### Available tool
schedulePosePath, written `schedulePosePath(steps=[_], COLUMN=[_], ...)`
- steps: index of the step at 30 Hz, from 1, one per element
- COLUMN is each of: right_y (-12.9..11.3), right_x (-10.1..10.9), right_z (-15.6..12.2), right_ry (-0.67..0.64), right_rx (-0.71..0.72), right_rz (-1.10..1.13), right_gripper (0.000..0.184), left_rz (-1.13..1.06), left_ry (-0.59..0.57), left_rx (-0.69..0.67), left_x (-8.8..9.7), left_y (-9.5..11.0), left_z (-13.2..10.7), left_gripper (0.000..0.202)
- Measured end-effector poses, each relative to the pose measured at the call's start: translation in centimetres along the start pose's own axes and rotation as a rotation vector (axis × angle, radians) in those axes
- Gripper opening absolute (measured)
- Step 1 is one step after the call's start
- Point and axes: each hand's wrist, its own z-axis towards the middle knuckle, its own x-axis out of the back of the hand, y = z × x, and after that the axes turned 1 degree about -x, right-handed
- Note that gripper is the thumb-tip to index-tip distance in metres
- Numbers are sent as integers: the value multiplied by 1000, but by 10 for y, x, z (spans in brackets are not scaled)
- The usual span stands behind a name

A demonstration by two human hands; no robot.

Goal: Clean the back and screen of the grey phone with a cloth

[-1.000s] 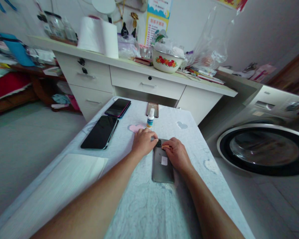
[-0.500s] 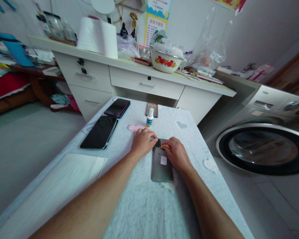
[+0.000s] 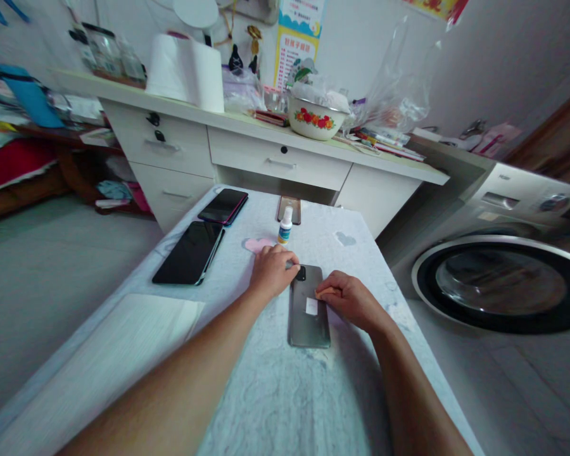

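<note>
A grey smartphone (image 3: 308, 326) lies back up on the table, its dark camera block at the top and a small white label in its middle. My left hand (image 3: 273, 269) is closed at its upper left corner, thumb and fingers gripping the edge. Between the fingertips of my right hand (image 3: 351, 297) is a small orange cloth (image 3: 329, 291), partly hidden, at the phone's right side beside the label. Just beyond my left hand stands a small white spray bottle (image 3: 285, 228) with a blue and yellow label.
A black-screened tablet (image 3: 190, 253) and another dark phone (image 3: 224, 206) lie at the left. Behind the bottle is a brownish phone case (image 3: 289, 209). White folded paper (image 3: 123, 342) covers the near left. A washing machine (image 3: 498, 209) stands right; a white desk (image 3: 247, 142) borders the far end.
My right hand has moved with the orange cloth from the camera block down and right to the phone's side edge. My left hand and the phone have stayed in place.
</note>
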Motion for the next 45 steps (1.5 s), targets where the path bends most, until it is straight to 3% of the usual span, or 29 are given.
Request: schedulePosePath(steps=[6,10,16,24,36,39,45], right_y=[-5,-10,-7,0,18,22,20], right_x=[7,8,1,-8,-10,-8,2], right_z=[-11,-13,-10,-1,16,17,4], right_ry=[-257,-344,-239,9,307,282,15], right_rx=[-79,-95,-65,28,42,7,-97], right_rz=[221,283,287,6,-174,-93,237], right_gripper=[5,4,5,15,11,10,10], left_rz=[-9,-6,-3,-1,1,2,-3], left_ry=[-1,-6,-18,-4,-3,-9,-21], left_rx=[6,17,12,2,-1,6,19], left_x=[1,1,2,1,-1,0,2], left_y=[0,1,2,0,-1,0,2], left_z=[0,0,0,0,0,0,0], left_gripper=[14,14,15,15,15,15,16])
